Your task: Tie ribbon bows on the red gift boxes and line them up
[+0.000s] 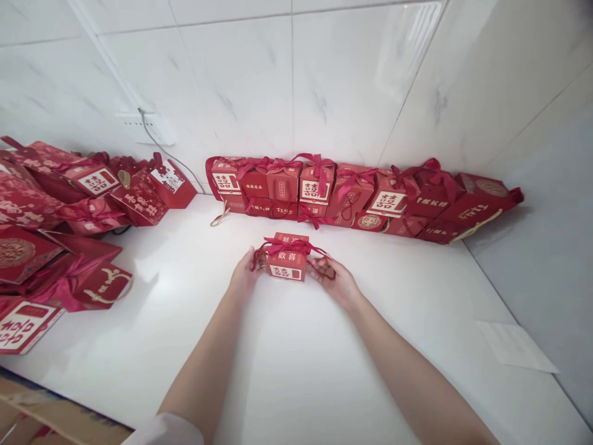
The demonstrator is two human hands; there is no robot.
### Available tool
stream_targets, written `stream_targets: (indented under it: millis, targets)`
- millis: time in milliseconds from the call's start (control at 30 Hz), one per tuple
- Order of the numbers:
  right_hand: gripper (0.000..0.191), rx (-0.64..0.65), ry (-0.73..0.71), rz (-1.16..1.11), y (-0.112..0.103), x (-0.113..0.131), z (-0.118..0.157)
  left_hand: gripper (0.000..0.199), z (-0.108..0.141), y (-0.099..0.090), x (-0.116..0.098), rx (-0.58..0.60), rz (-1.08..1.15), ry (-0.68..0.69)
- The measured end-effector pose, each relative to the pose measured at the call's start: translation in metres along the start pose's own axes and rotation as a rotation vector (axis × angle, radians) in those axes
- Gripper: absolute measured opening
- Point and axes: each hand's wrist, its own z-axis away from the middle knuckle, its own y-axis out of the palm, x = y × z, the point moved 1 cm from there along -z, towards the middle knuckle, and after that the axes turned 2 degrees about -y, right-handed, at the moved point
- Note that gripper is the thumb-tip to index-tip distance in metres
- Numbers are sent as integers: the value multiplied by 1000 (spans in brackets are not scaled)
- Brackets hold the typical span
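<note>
A small red gift box (pixel 287 272) with white panels and gold lettering sits on the white tabletop in front of me. A dark red ribbon (pixel 288 246) is tied in a bow over its top. Dark red cord handles loop out from both of its sides. On the box's left side, my left hand (pixel 245 273) has its fingers curled about one cord. Opposite it, my right hand (pixel 336 282) holds the other cord (pixel 330 272), with curled fingers close to the box's side. Some fingertips of both hands are partly hidden.
Behind the box, a stacked row of red gift boxes (pixel 282 188) stands along the tiled wall (pixel 231 80). More boxes (pixel 99 284) are heaped at the left. A cable (pixel 155 141) hangs from a socket. A pale paper sheet (pixel 514 346) lies at the right.
</note>
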Motion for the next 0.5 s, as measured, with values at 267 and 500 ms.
stream_targets:
  millis: [267, 500]
  targets:
    - [32, -46, -44, -35, 10, 5, 2, 21, 15, 3, -14, 41, 295, 85]
    - [28, -76, -104, 50, 5, 65, 9, 25, 27, -4, -38, 7, 382, 175]
